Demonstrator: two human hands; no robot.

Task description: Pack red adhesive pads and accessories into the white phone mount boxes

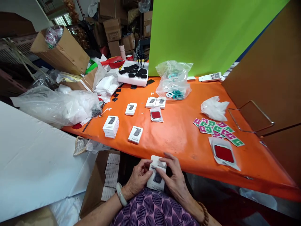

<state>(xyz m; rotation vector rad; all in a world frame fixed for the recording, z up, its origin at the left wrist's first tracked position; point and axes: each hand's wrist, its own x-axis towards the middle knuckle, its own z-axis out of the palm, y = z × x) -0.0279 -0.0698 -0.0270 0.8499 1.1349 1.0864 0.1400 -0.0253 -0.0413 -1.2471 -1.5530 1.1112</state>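
A small white box (pixel 156 185) labelled "MAGNETIC", with a dark device printed on its front, is held close to my body at the table's front edge. Its top flap stands up, open. My left hand (pixel 138 176) grips the box's left side, thumb and fingers closed at the upper corner. From the right, my right hand (pixel 175 179) holds it too, thumb on the front near the opening and fingers behind the flap. On the orange table (pixel 174 135) beyond lie a single similar box (pixel 135 135), a stack of such boxes (pixel 111 126) and a red square in a white sleeve (pixel 156 115).
More white boxes (pixel 131 109) lie farther back. A clear bag (pixel 174 83) holds teal rings. At right are coloured cards (pixel 218 129), a crumpled plastic bag (pixel 214 108) and another red square pouch (pixel 224 153). Below left, a carton (pixel 90 191) contains several packed white boxes.
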